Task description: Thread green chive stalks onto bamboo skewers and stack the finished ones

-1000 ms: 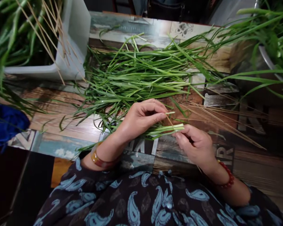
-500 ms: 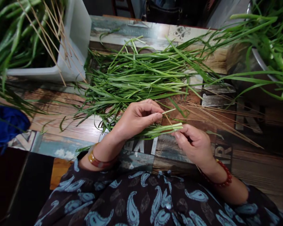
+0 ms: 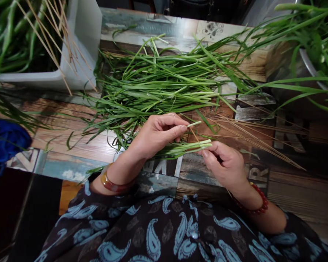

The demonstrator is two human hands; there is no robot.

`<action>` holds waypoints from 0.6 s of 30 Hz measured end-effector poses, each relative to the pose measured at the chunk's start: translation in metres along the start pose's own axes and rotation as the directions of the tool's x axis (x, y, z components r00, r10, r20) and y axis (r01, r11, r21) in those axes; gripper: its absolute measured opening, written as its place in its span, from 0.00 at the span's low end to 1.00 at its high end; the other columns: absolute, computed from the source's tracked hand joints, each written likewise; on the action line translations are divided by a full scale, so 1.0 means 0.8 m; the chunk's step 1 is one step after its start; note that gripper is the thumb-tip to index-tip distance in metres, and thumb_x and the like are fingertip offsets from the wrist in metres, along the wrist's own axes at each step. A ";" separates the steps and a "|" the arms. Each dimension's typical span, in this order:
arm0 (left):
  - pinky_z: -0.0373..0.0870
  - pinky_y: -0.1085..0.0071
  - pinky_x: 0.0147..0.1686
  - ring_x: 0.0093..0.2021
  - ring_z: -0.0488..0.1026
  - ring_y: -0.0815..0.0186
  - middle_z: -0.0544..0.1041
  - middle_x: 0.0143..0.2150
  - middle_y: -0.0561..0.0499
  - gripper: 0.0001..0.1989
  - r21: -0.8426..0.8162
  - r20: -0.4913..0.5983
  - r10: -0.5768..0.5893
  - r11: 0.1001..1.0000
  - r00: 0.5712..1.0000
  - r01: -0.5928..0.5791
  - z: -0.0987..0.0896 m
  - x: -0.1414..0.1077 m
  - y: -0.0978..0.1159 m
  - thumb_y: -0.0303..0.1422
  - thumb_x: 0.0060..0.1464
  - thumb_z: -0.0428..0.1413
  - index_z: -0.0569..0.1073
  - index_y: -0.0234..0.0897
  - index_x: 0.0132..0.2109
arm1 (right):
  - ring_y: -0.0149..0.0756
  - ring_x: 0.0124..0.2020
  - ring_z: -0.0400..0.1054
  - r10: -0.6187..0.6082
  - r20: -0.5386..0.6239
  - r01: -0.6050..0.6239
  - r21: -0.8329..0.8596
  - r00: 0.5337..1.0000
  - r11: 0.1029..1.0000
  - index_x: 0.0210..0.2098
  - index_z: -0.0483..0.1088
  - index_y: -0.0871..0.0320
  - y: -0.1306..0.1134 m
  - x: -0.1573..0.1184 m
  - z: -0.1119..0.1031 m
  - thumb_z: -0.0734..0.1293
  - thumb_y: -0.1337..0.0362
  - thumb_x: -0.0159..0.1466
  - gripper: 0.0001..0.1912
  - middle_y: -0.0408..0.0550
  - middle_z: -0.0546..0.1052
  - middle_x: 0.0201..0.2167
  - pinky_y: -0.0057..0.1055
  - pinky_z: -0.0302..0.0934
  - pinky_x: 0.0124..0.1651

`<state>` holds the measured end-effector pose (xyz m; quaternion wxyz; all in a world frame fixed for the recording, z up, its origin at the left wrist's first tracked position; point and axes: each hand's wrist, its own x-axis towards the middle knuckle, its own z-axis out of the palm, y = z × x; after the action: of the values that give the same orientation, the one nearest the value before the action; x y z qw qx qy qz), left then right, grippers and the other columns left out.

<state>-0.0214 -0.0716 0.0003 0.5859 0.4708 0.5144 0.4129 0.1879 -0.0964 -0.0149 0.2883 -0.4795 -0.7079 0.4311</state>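
Observation:
My left hand pinches one chive stalk between thumb and fingertips, its pale cut end poking out to the right. The tip of a thin bamboo skewer meets that stalk at my fingertips; whether it has pierced it I cannot tell. Several chives lie side by side lower on the same skewer, their pale ends to the right. My right hand is closed on the skewer at these ends, thumb and forefinger pressed against them. The skewer's rear end shows below my right palm.
A pile of loose chives lies beyond my hands. Bare skewers spread on the table at right. A white bin with greens and skewers stands at far left, a metal pot with greens at far right. Blue cloth lies at left.
The view has shifted a little, so the table and bin sit slightly higher in the picture. Both hands keep nearly the same grip, the left still holding the stalk at the skewer's tip.

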 end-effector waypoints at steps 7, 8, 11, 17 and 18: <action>0.62 0.76 0.24 0.25 0.66 0.73 0.74 0.31 0.49 0.11 0.000 -0.009 0.002 1.000 1.000 -0.002 0.000 0.000 -0.001 0.39 0.50 0.64 0.81 0.34 0.33 | 0.25 0.18 0.60 0.002 0.005 -0.002 0.002 1.000 1.000 0.30 0.72 0.58 -0.001 0.001 -0.001 0.63 0.66 0.64 0.08 0.39 0.70 0.18 0.24 0.54 0.22; 0.62 0.76 0.24 0.25 0.66 0.73 0.75 0.31 0.49 0.11 0.003 -0.011 0.002 1.000 1.000 -0.002 0.000 0.000 -0.001 0.39 0.50 0.64 0.81 0.34 0.33 | 0.26 0.18 0.60 0.005 0.006 -0.005 0.005 1.000 1.000 0.30 0.72 0.58 -0.001 0.001 -0.001 0.63 0.66 0.64 0.08 0.39 0.70 0.18 0.24 0.54 0.22; 0.63 0.76 0.24 0.26 0.66 0.73 0.75 0.32 0.49 0.12 0.001 -0.019 0.000 1.000 1.000 0.000 0.000 0.000 -0.003 0.40 0.50 0.64 0.81 0.34 0.33 | 0.26 0.17 0.60 0.007 0.008 -0.007 0.009 1.000 1.000 0.30 0.72 0.58 -0.002 0.001 -0.001 0.63 0.66 0.64 0.08 0.39 0.70 0.18 0.24 0.54 0.22; 0.63 0.76 0.25 0.25 0.66 0.74 0.75 0.31 0.50 0.09 -0.024 -0.027 0.015 1.000 1.000 -0.016 0.000 0.000 -0.005 0.37 0.50 0.64 0.81 0.35 0.33 | 0.25 0.18 0.60 -0.003 0.007 0.003 -0.018 1.000 1.000 0.30 0.72 0.58 -0.002 0.001 -0.001 0.63 0.66 0.64 0.08 0.40 0.71 0.19 0.24 0.54 0.23; 0.63 0.76 0.25 0.25 0.66 0.74 0.75 0.31 0.50 0.09 -0.027 -0.027 0.019 0.999 0.999 -0.020 0.000 0.000 -0.005 0.37 0.50 0.64 0.81 0.35 0.33 | 0.25 0.18 0.60 -0.005 0.005 0.005 -0.021 1.000 1.000 0.30 0.72 0.58 -0.001 0.001 -0.001 0.63 0.66 0.64 0.08 0.40 0.71 0.19 0.24 0.54 0.23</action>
<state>-0.0211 -0.0726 -0.0034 0.5813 0.4621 0.5120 0.4317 0.1880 -0.0958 -0.0135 0.2827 -0.4796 -0.7143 0.4240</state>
